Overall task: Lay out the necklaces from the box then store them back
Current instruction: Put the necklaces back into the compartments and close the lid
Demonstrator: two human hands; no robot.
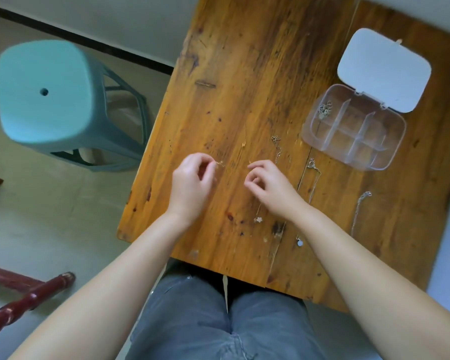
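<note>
A clear plastic box [390,141] with several compartments stands open at the table's right, its white lid [385,68] folded back. One coiled necklace [324,109] lies in its far left compartment. Three silver necklaces lie stretched out on the wood: one [277,146] near the box, a longer one [313,172] beside my right wrist, and one [359,211] further right. My left hand [192,183] and my right hand [270,188] each pinch an end of a very thin gold chain [220,163]. A small pendant [257,219] rests on the table under my right hand.
The wooden table [244,74] has its left edge close to my left hand. A teal plastic stool [44,92] stands on the floor to the left. A dark red wooden frame [31,294] lies at the lower left. My knees sit under the table's near edge.
</note>
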